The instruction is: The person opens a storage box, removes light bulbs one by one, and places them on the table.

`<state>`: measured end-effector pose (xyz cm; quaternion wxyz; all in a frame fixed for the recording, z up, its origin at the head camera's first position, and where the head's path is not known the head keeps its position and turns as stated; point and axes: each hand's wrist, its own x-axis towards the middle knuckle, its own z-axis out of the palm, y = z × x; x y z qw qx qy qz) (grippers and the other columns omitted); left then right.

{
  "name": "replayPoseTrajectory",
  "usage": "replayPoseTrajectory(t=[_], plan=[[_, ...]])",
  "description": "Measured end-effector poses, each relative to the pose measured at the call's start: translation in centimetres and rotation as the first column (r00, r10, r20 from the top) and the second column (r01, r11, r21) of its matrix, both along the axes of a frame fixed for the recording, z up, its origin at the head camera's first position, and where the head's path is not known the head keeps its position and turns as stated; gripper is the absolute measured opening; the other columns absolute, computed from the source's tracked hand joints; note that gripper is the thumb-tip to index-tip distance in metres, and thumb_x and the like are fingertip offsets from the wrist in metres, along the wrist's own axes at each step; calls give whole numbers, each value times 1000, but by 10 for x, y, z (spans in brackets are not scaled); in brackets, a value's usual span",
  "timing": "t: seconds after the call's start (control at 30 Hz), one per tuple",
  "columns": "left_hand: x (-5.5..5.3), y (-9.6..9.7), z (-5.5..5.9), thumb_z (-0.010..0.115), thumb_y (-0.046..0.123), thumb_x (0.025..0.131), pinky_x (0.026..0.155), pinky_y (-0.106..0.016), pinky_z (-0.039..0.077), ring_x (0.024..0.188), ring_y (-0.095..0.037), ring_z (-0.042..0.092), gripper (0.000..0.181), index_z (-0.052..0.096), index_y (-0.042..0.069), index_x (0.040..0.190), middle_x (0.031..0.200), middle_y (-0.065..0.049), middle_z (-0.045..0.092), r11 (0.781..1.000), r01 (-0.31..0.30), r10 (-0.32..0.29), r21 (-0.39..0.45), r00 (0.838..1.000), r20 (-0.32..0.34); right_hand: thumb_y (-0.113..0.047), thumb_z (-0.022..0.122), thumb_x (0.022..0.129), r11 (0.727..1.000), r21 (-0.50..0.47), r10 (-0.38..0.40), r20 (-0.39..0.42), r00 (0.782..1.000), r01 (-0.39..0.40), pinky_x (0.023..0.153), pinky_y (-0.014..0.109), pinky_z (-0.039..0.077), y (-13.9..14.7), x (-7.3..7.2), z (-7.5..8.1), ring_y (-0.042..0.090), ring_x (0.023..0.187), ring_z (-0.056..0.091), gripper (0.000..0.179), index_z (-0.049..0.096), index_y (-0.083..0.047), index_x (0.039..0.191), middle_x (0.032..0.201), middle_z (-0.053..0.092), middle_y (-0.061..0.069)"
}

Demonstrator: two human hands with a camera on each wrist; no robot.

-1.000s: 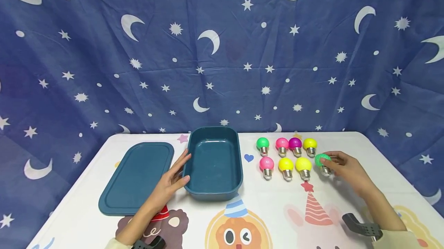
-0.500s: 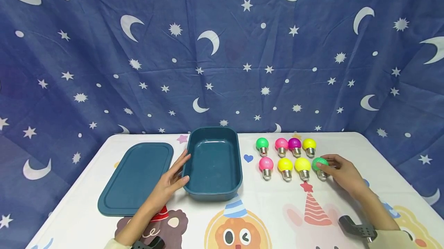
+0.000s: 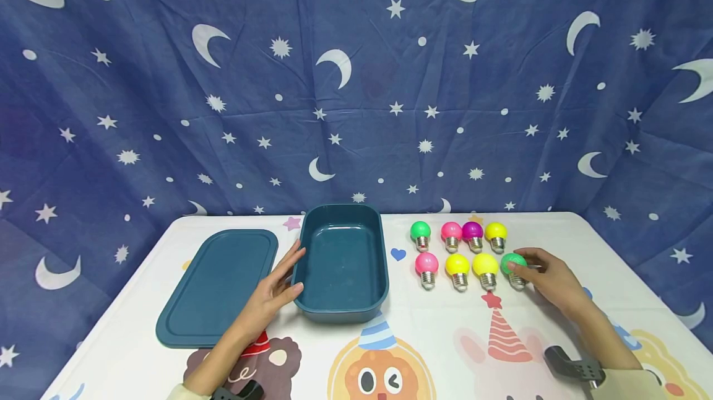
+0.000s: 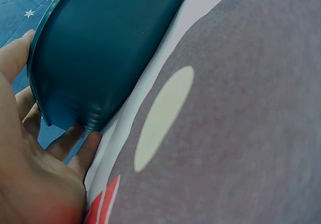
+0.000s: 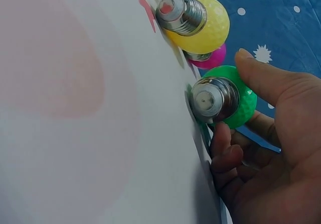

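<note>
On the table's right side, my right hand holds a green light bulb between thumb and fingers. Its silver screw base points toward me, and it lies at the right end of the front row. Beside it are two yellow bulbs and a pink bulb. My left hand rests with extended fingers against the left wall of a dark teal box. In the left wrist view, its fingertips touch the outer side of the box wall.
Behind the front row lie a green bulb, a pink bulb, a purple bulb and a yellow bulb. The matching teal lid lies flat left of the box. A blue starry curtain hangs behind the table.
My right hand has brought the green bulb slightly left and down, into line with the front row, and has stayed there since. The left hand has kept its place on the box.
</note>
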<state>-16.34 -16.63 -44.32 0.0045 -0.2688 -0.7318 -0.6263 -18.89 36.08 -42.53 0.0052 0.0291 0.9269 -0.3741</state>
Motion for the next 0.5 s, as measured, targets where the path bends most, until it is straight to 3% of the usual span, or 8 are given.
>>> replayPoseTrajectory(t=[0.5], plan=[[-1,0,-2,53,4,97,104,-15,27,144,-23,11,59,30,8,151,160,-2,9,1000,-13,13,-19,1000,-6,-51,63,88,1000,1,-16,41,999,16,63,28,49,3,-1,1,40,105,51,77,41,3,138,129,46,29]])
